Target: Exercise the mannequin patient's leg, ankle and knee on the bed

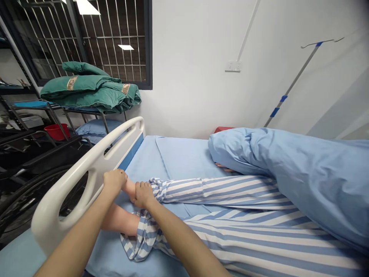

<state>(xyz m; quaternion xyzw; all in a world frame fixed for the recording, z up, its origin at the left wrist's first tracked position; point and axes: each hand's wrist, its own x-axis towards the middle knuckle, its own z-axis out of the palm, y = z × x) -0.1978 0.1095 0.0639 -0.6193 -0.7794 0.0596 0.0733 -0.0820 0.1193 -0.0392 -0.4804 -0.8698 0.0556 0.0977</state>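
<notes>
A figure that looks like a care mannequin lies on the bed in blue-and-white striped trousers (230, 190), its feet toward the headboard-like end panel (86, 161). My left hand (114, 180) is closed over the far foot, which it mostly hides. Just to the right, my right hand (143, 194) wraps round the far lower leg (129, 189) near the ankle, below the bunched trouser cuff (157, 188). The near leg (123, 220) lies bare below its rucked-up cuff (142, 238); my left forearm covers its foot.
A folded light-blue quilt (288, 169) covers the figure's upper part, with fingertips (225, 167) showing beneath. Behind stand an IV pole (296, 79) and green bedding (89, 90) on a rack. A wheelchair (31, 181) and a red bucket (57, 132) are at left.
</notes>
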